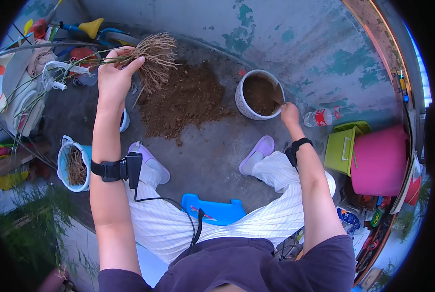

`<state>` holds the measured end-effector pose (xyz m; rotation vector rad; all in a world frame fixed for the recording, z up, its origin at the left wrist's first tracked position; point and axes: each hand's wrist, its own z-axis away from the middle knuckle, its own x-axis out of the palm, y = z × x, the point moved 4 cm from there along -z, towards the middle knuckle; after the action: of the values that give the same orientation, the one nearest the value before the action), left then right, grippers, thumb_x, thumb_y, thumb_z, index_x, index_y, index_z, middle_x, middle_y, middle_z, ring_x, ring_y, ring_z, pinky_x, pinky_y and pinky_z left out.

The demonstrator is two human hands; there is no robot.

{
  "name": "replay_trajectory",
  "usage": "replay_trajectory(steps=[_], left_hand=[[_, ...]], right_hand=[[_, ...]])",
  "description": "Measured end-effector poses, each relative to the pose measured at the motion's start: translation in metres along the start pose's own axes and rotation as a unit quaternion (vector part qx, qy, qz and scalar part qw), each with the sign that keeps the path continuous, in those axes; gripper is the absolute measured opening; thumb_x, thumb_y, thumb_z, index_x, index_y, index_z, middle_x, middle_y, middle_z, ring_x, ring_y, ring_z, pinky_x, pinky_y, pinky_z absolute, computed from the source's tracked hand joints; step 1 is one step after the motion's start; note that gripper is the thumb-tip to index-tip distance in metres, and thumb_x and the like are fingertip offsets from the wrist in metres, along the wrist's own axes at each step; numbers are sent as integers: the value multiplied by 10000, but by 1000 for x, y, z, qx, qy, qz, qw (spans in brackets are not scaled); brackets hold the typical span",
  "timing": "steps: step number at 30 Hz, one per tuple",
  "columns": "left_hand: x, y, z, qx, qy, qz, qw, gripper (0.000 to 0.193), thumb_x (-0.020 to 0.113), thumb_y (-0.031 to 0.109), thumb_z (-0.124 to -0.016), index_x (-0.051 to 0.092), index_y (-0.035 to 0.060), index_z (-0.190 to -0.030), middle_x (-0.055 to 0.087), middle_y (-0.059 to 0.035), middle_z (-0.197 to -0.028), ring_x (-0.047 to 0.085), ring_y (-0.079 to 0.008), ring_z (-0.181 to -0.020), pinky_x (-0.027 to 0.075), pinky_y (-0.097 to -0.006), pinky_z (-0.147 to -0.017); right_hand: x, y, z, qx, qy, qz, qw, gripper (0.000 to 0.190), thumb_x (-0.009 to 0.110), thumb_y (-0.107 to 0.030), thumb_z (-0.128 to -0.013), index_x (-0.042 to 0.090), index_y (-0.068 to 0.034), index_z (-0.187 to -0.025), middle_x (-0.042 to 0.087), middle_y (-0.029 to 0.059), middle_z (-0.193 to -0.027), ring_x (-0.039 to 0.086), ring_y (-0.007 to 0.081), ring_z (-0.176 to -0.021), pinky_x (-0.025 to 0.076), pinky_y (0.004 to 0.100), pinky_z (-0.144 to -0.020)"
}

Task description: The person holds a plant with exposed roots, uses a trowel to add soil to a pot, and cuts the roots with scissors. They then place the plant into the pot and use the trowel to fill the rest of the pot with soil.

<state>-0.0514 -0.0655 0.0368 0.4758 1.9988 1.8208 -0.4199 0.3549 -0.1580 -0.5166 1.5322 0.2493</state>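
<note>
My left hand (116, 73) grips the green stems of a bare-root plant (157, 58) near the crown. Its bushy tan roots fan out to the right, over a heap of loose brown soil (188, 98) on the floor. The long stems trail left, with a strip of white cloth (52, 73) among them. At the right, a white patterned flowerpot (245, 104) holds brown soil. My right hand (290, 114) is closed at the pot's right rim on what looks like a small trowel (277, 95), its soil-coloured blade inside the pot; the handle is hidden by my fingers.
A light-blue bucket (61, 164) with more roots stands left of my legs. Right of the pot lies a plastic bottle (318, 118), near a green bin (338, 153) and a pink tub (380, 160). A child's bicycle (109, 33) leans by the wall. Beneath me is a blue stool (214, 210).
</note>
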Motion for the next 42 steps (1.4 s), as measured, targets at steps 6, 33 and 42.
replay_trajectory(steps=[6, 33, 42], left_hand=[[0, 4, -4, 28, -36, -44, 998, 332, 748, 49, -803, 636, 20, -1115, 659, -43, -1025, 604, -109, -964, 464, -243, -854], [-36, 5, 21, -55, 40, -164, 984, 339, 682, 4, -857, 571, -2, -1177, 648, -58, -1057, 611, -117, -981, 459, -243, -906], [-29, 7, 20, -13, 3, -70, 997, 332, 712, -11, -829, 586, 0, -1136, 644, -53, -1045, 599, -116, -970, 471, -238, -866]], right_hand=[[17, -58, 61, 102, -157, -434, 881, 218, 604, -225, -908, 685, -45, -1000, 670, 13, -820, 588, 87, -689, 466, 263, -597], [288, -215, 117, 286, -394, -584, 650, 427, 600, -262, -961, 517, -124, -1356, 646, -26, -1029, 533, 75, -773, 407, 227, -580], [177, -232, 134, 230, -421, -623, 618, 512, 582, -227, -973, 417, -45, -1422, 621, 3, -1065, 523, 84, -787, 415, 222, -623]])
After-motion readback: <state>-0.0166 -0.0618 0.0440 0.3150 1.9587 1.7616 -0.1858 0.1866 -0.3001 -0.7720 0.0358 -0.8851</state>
